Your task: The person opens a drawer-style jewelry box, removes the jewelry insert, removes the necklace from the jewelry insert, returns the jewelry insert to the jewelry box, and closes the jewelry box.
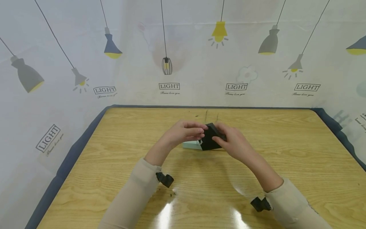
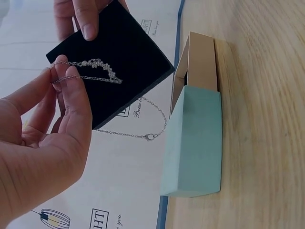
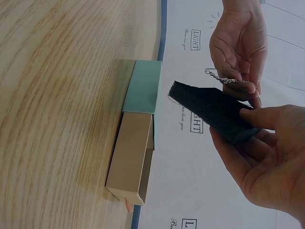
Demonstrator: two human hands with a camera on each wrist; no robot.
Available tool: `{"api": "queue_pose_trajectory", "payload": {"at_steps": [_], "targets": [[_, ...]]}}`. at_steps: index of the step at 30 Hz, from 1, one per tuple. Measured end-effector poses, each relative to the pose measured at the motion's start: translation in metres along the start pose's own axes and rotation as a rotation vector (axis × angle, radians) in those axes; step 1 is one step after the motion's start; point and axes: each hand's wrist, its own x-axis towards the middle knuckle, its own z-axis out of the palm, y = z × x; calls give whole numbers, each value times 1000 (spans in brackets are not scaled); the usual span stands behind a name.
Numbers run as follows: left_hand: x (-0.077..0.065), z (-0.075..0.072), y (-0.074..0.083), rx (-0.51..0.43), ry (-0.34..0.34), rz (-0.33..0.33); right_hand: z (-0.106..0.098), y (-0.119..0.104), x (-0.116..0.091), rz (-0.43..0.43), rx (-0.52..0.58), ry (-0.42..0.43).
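Observation:
My left hand (image 1: 184, 131) pinches a thin silver jewelry chain (image 2: 116, 78) between thumb and fingertips. A sparkling ornament (image 2: 99, 64) on it lies across the face of a black foam pad (image 1: 211, 140). Below the pad's edge dangles the rest of the chain, with its lobster clasp (image 2: 150, 137). My right hand (image 1: 235, 144) grips the pad by its side, thumb on one face and fingers behind, keeping it tilted above the table. Just beyond the hands, a mint-green box sleeve (image 2: 199, 143) lies with its beige drawer (image 3: 131, 155) partly slid out.
The wooden table (image 1: 114, 178) has a dark blue edge, and a white sheet (image 1: 200, 63) printed with lamps rises behind it. A small pinkish ribbon tab (image 3: 128, 205) sticks out of the drawer's end. Black wrist cameras (image 1: 165, 179) sit on both sleeves.

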Motion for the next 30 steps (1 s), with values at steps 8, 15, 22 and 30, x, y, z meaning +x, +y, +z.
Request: {"api": "queue_pose_trajectory", "payload": {"at_steps": [8, 15, 22, 30], "targets": [[0, 0, 2, -65, -9, 11, 0, 1, -1, -7, 13, -8], [0, 0, 3, -155, -5, 48, 0, 1, -3, -15, 20, -17], [-1, -2, 4, -270, 22, 73, -1, 1, -5, -16, 18, -22], [-4, -5, 7, -354, 47, 113, 0, 5, -6, -18, 27, -20]]}}
